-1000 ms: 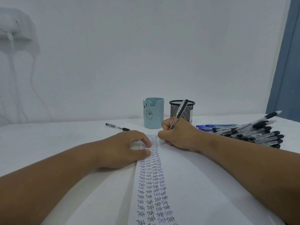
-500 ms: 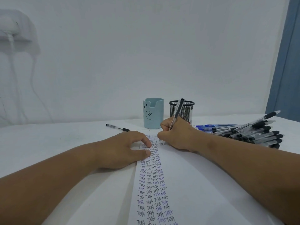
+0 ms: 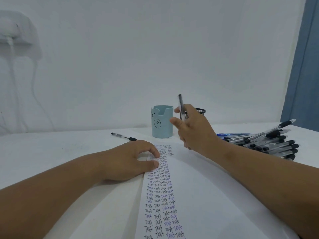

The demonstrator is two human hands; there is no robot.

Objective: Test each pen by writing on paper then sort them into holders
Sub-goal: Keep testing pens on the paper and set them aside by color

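My right hand (image 3: 195, 130) is raised off the paper and grips a black pen (image 3: 180, 105) that points nearly straight up, in front of the black mesh holder (image 3: 200, 111). A light blue holder (image 3: 162, 121) with a bear face stands just left of it. My left hand (image 3: 131, 161) lies flat on the left edge of the white paper (image 3: 198, 195), fingertips on the columns of written "Test" words. A pile of black and blue pens (image 3: 265, 140) lies at the right. One black pen (image 3: 123, 136) lies alone left of the blue holder.
The white table (image 3: 51, 152) meets a white wall at the back. A blue curtain (image 3: 303, 66) hangs at the right edge. A white fixture with cords (image 3: 15, 31) is mounted on the wall at the upper left.
My right hand has lifted from the paper, where it was writing, and moved up and back toward the holders; the pen swung from slanted to nearly upright. My left hand stayed put.
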